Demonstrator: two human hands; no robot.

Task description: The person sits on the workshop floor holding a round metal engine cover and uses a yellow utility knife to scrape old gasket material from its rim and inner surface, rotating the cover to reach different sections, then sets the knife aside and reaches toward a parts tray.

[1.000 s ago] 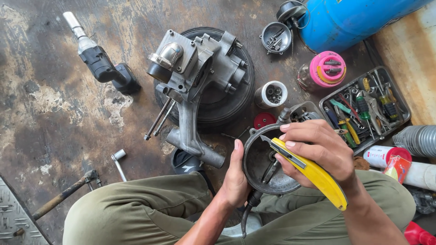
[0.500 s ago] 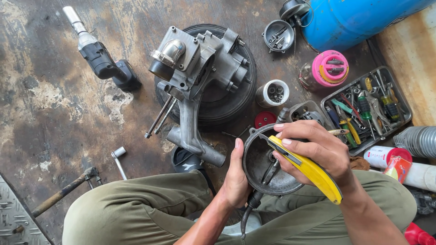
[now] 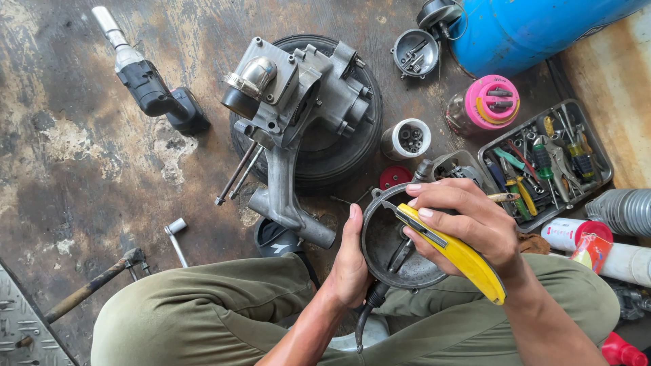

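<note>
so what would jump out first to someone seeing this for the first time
Probably the bright yellow utility knife in the right hand, worked against the rim of a round dark metal housing that the left hand steadies over the lap. Next, the big grey engine casing lying on a black tyre at centre, and the blue tank at top right.

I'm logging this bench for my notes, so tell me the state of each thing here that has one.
Left hand: gripping the round metal housing by its rim.
Right hand: closed on the yellow utility knife, blade end at the housing's rim.
Engine casing: resting on a tyre.
Tool tray: full of hand tools.
Impact wrench: lying down, untouched.
</note>
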